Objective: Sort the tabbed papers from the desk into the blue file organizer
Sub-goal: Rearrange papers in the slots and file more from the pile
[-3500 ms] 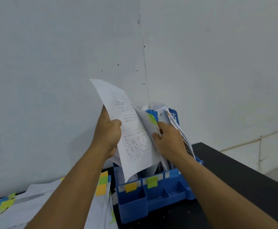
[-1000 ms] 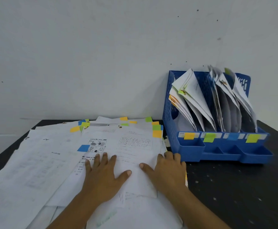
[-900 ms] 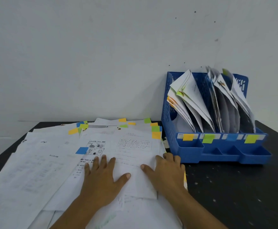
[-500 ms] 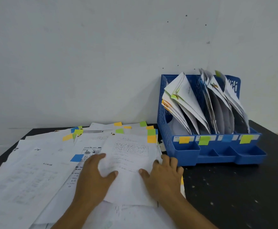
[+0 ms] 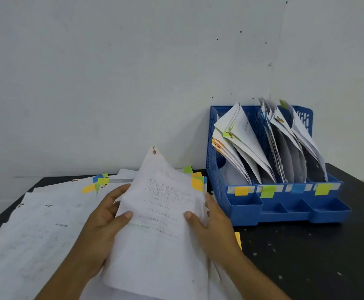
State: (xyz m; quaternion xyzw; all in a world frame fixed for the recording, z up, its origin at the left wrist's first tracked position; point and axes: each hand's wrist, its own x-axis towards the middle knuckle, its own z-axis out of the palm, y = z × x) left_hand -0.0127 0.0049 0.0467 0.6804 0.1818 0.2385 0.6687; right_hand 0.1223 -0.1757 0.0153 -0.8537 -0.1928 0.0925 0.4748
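Both hands are lifting one printed sheet (image 5: 163,215) off the pile of tabbed papers (image 5: 36,230) that is spreading across the lower left of the frame. The left hand (image 5: 102,226) is gripping the sheet's left edge, thumb on top and fingers (image 5: 117,194) curled behind it; the right hand (image 5: 214,226) is pinching the right edge the same way. The sheet is bowing upward, its far corner pointing at the wall. Its own tab is not showing from this angle, so its colour cannot be told.

The blue file organizer (image 5: 274,204) is standing at centre right on the black table (image 5: 306,252), its slots already crowded with leaning papers and marked in front with orange, green, blue and yellow-green labels.

The risk from here is likely misfiling: with the tab hidden, the sheet could be going into the wrong slot. The limp paper may also be buckling or catching on the packed sheets, and a second page may be clinging underneath.
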